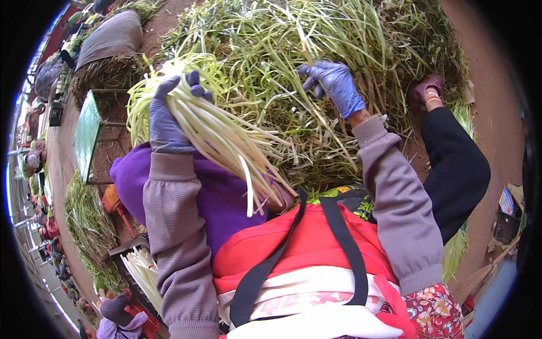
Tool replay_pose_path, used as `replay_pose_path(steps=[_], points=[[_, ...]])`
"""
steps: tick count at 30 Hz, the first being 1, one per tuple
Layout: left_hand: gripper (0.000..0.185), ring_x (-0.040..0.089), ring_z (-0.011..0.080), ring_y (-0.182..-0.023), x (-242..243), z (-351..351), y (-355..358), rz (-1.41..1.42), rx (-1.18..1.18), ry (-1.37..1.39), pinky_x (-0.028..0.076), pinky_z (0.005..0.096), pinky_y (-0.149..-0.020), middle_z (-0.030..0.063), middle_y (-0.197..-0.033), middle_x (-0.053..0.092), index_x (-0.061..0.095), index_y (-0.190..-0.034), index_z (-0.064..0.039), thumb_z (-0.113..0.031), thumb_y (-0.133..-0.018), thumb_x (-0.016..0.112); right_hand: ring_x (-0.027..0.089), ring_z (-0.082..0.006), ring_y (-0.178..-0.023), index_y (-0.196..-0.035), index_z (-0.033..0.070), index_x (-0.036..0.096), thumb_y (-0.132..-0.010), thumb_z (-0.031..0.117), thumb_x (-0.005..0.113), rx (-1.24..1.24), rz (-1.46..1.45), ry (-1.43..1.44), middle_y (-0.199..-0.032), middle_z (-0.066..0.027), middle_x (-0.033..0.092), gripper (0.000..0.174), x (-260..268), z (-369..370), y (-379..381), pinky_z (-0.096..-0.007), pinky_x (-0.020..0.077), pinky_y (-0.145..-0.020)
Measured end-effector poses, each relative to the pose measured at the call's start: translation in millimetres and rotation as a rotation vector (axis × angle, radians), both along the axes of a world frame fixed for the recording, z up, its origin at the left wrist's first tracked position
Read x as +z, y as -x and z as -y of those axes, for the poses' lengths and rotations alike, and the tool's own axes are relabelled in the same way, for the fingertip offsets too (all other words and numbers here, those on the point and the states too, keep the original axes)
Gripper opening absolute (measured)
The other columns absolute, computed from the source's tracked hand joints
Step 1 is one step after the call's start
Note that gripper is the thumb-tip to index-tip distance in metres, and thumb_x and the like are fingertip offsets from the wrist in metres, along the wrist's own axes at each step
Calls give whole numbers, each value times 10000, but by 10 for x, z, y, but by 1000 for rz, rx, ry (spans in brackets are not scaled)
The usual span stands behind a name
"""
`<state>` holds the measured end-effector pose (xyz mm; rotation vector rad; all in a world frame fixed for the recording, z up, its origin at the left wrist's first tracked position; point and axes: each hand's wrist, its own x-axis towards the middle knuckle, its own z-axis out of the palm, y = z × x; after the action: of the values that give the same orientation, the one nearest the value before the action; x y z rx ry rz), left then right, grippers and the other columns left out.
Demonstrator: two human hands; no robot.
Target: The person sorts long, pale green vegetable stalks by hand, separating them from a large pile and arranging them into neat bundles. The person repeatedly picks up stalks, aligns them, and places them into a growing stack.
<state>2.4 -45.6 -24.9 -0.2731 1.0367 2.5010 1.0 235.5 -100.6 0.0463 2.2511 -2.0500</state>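
My left hand point(169, 118), in a blue-violet rubber glove, is closed around a thick bundle of pale garlic-scape-like stalks point(224, 135). Their light green curly ends hang over the far side of the hand, and the whitish cut ends point toward my lap. My right hand point(330, 84), gloved alike, is raised over a big heap of green and dried leafy stalks point(262, 72). Its fingers are bent near a long, thin, partly dry stalk point(332, 127); whether they grip it cannot be told. The heap lies right before my legs.
A small green-topped metal-framed stand point(88, 135) lies left of the bundle. More leafy heaps point(87, 224) and a dark crate point(123, 250) with pale stalks point(142, 271) are at left. A person point(118, 318) sits at lower left. A dark basket point(506, 226) stands at right.
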Motion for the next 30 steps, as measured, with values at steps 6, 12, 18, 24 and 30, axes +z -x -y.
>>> replay_pose_path(steps=[6, 12, 18, 24, 30], points=[[426, 543, 210, -563, -17, 9, 68, 111, 99, -1, 505, 276, -534, 242, -948, 538, 330, -1055, 68, -109, -721, 525, 466, -39, -426, -903, 21, 606, -798, 136, 512, 301, 7, 37, -607, -36, 591, 182, 267, 582, -277, -177, 389, -396], [261, 552, 203, -589, -8, -69, -25, 225, 129, 142, 498, 312, -549, 123, -704, 548, 491, -864, 8, -146, -685, 601, 527, -290, -505, -823, 13, 608, -728, 118, 551, 285, -536, -318, -617, -179, 530, 153, 285, 736, -405, -315, 430, -473], [230, 543, 175, -582, 19, -79, -21, 189, -73, 119, 491, 309, -570, 90, -669, 545, 523, -860, 13, -127, -692, 593, 495, -121, -435, -809, -13, 602, -738, 68, 539, 208, -501, -395, -550, -123, 535, 124, 303, 723, -402, -248, 398, -425], [235, 560, 177, -617, 53, -173, -43, 108, 70, 385, 487, 308, -563, 78, -681, 551, 535, -850, 2, -122, -674, 628, 519, -264, -465, -789, 0, 572, -720, 96, 533, 69, -857, -884, -594, -145, 536, 124, 302, 776, -478, -323, 425, -426], [191, 526, 168, -508, 70, -235, -37, 38, 170, 773, 469, 304, -493, 55, -625, 538, 549, -787, -46, -161, -664, 639, 530, -238, -475, -746, 15, 573, -774, 153, 480, 157, -718, -642, -578, -102, 537, 168, 366, 869, -543, -310, 414, -425]])
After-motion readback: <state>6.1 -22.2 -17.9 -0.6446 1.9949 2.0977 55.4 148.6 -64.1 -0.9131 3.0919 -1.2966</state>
